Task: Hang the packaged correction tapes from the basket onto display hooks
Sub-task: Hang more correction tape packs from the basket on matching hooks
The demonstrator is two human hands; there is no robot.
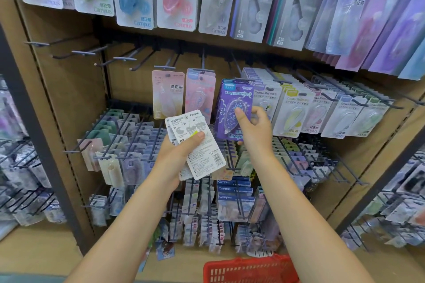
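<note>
Red plastic basket (250, 270) sits lowest in view, beneath both forearms. Left hand (181, 151) grips a small fan of white packages (199, 145) back side out, "Campus" and "KOKUYO" legible, thumb pressed across them. Right hand (255, 128) pinches a purple "Campus" correction tape package (232, 110) at the middle row's hook (236, 76). Neighbouring carded packs read "Campus"; upper ones "5" and "10".

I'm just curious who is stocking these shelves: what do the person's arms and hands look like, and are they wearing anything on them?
Both forearms are bare, with no sleeves in view. The left hand and right hand wear no gloves, and no rings, watch or bracelets show. The fingernails look short and unpainted.
</note>
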